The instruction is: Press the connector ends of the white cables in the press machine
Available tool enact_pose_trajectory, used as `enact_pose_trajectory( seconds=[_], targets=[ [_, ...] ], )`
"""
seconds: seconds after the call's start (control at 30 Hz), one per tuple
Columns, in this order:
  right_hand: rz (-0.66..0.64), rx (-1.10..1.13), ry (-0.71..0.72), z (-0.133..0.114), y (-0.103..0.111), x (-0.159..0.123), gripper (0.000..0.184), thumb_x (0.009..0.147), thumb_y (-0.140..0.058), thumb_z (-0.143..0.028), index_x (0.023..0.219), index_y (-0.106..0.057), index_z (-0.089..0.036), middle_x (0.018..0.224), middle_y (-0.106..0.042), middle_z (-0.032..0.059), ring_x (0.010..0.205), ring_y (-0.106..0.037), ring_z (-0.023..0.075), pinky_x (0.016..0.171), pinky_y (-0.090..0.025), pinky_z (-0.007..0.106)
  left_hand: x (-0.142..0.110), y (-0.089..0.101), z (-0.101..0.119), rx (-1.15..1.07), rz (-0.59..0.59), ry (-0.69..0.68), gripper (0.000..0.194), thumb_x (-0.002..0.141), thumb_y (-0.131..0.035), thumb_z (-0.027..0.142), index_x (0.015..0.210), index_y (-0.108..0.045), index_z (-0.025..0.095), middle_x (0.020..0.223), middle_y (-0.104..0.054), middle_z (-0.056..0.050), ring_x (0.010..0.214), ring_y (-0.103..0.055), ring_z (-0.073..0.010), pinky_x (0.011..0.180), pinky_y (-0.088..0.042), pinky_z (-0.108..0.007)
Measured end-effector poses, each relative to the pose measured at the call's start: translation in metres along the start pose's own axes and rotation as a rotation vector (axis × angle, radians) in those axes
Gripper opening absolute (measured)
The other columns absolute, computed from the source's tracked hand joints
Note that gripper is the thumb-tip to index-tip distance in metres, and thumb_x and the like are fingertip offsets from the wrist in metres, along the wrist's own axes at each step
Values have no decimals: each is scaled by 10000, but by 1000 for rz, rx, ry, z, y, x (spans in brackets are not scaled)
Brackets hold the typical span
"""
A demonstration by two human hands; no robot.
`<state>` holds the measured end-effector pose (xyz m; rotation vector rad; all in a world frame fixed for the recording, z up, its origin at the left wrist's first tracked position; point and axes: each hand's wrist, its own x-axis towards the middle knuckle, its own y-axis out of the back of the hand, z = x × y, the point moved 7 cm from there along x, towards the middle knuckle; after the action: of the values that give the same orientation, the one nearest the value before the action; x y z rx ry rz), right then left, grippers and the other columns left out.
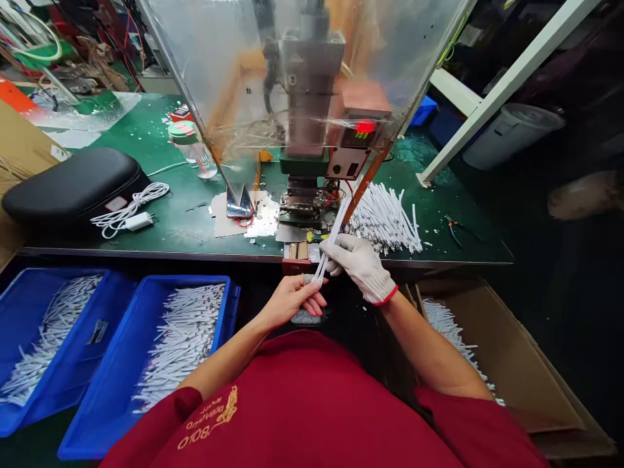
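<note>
Several thin white strips stand slanted between my two hands, just in front of the press. My left hand, bare apart from a grey covering on one finger, pinches their lower ends. Around their middle my right hand closes in a white knit glove with a red cuff. Just behind, the press has a metal die area near the table edge. To the right of it lies a heap of similar white strips. What the far ends of the held strips are like is too small to tell.
Blue bins with white strips stand at lower left; a cardboard box with more is at lower right. A clear shield hangs before the press. Pliers, a phone, a bottle and a black case lie on the green table.
</note>
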<state>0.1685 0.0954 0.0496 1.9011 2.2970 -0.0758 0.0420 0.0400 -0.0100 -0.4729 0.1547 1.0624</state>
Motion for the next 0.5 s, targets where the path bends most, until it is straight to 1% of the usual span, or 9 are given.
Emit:
enact_pose_trajectory(
  seconds=[0.13, 0.27, 0.37, 0.43, 0.5],
  targets=[
    [-29, -38, 21, 5, -5, 2, 345, 835, -632, -489, 789, -626, -148, 637, -636, 14, 509, -553, 98, 480, -465, 198, -1, 4, -3, -23, 42, 4, 569, 747, -719, 537, 1056, -657, 63, 701, -703, -71, 559, -676, -147, 534, -533, -221],
    [-57, 33, -26, 15, -9, 10, 343, 820, -649, -484, 779, -626, -144, 601, -616, 12, 499, -547, 100, 456, -435, 190, 1, 8, -8, -53, 45, 8, 519, 755, -716, 527, 989, -668, 66, 692, -702, -77, 560, -682, -155, 530, -533, -219],
    [-130, 149, -89, 27, -17, 26, 356, 807, -664, -487, 792, -654, -132, 571, -582, 0, 468, -500, 77, 435, -389, 173, 2, 11, -9, -95, 50, -12, 486, 771, -709, 509, 964, -670, 64, 690, -705, -86, 562, -689, -165, 524, -534, -219],
    [-167, 207, -125, 35, -24, 40, 356, 793, -681, -475, 818, -680, -120, 558, -564, -6, 448, -465, 59, 414, -346, 160, 3, 16, -6, -122, 78, -39, 464, 786, -703, 487, 973, -669, 64, 699, -709, -88, 572, -693, -165, 528, -536, -218],
    [-184, 261, -162, 42, -30, 53, 347, 770, -703, -458, 824, -689, -115, 551, -562, -7, 433, -453, 54, 401, -326, 156, 5, 21, -3, -147, 116, -63, 451, 796, -698, 472, 985, -668, 64, 707, -710, -87, 578, -695, -162, 534, -539, -215]
  ],
)
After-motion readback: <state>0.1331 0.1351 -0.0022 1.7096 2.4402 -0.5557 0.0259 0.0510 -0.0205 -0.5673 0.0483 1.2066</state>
